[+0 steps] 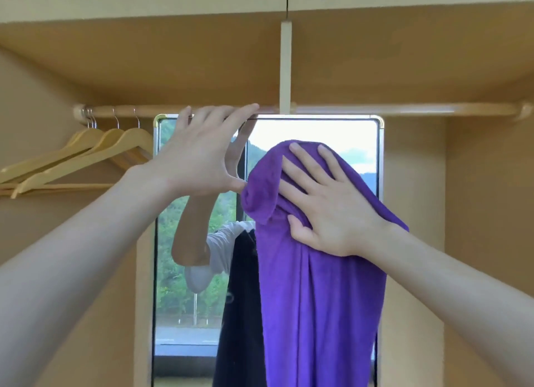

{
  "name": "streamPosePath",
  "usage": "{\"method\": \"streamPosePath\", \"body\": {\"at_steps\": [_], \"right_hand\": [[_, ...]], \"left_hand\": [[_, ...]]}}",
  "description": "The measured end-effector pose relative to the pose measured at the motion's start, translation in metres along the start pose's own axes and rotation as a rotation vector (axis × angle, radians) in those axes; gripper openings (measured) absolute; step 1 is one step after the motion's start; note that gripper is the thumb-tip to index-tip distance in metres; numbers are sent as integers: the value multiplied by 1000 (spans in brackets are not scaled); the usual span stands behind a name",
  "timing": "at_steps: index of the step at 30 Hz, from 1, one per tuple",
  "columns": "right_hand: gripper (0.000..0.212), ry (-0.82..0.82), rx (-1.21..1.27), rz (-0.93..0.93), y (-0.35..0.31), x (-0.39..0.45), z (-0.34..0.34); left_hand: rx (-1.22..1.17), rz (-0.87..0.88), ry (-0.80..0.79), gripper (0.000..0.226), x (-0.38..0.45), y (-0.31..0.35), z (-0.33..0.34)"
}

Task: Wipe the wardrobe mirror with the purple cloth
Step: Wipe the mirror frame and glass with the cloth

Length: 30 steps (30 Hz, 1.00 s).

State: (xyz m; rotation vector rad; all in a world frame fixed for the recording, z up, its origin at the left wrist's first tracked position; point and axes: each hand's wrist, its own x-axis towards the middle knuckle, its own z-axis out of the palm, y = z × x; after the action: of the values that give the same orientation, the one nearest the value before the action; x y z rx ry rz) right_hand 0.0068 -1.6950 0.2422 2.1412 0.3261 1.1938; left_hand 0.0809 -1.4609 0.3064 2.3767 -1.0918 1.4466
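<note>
1. Head view: a tall mirror [199,271] stands at the back of an open wardrobe, its top edge just under a wooden rail [404,109].
2. The right hand [326,204], at 3 o'clock from centre, presses a purple cloth [318,300] flat to the glass, fingers spread; the thumb pinches a fold, likely so the cloth cannot slip.
3. The cloth hangs down the mirror's right half.
4. The left hand [199,152], at 10 o'clock, is open with fingers splayed and grips nothing, fingertips at the mirror's top edge, probably for steadying.
5. Wooden hangers [86,149] hang at 9 o'clock, clear of the glass.
</note>
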Motion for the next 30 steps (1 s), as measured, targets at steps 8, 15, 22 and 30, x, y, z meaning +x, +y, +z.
{"method": "streamPosePath", "body": {"at_steps": [8, 15, 22, 30], "right_hand": [[73, 59, 61, 394, 32, -30, -4], [72, 126, 81, 512, -9, 12, -5], [75, 135, 69, 562, 4, -3, -3], [74, 271, 180, 635, 10, -13, 3]], "left_hand": [[34, 3, 19, 131, -2, -2, 4], [-40, -3, 39, 133, -1, -4, 7], [-36, 23, 66, 132, 0, -12, 13], [-37, 37, 84, 130, -1, -12, 15]]}}
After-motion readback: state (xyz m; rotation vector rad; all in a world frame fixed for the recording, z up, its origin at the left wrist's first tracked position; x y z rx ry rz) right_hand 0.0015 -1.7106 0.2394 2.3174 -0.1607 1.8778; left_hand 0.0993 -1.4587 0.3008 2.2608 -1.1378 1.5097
